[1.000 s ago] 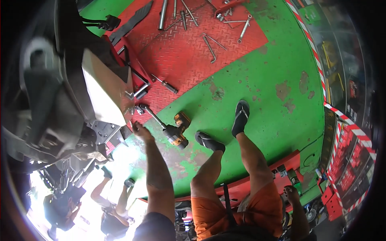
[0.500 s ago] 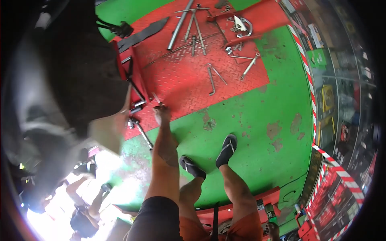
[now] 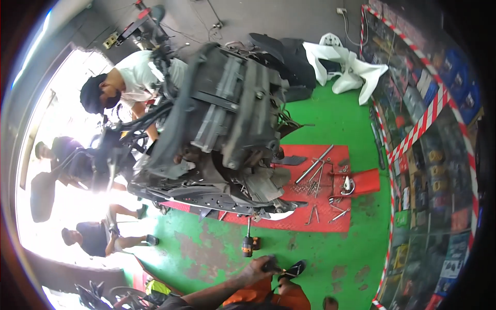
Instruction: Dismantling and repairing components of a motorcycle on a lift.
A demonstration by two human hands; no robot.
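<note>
My left hand [image 3: 261, 266] is in front of my orange shorts, its forearm rising from the lower edge. Its fingers are curled round something small and dark that I cannot make out. Only a small dark part of my right hand [image 3: 330, 303] shows at the lower edge, its fingers hidden. Ahead stands a stripped motor scooter [image 3: 222, 108] with its dark plastic underbody and frame exposed. Just below its near edge is an orange-and-black power driver [image 3: 251, 246] with a long metal shaft, nearest to my left hand and apart from it.
A red metal plate [image 3: 330, 227] on the green floor carries wrenches [image 3: 316, 181] and other hand tools. White body panels [image 3: 346, 67] lean at the back. Glass display cases [image 3: 423, 170] edged with striped tape line the right. A co-worker in a white shirt [image 3: 139, 72] bends beside the scooter; others are at the bright doorway.
My view has lifted from the floor to the whole scooter. My left hand has drawn back from the red plate, where it held a thin metal tool, to near my body.
</note>
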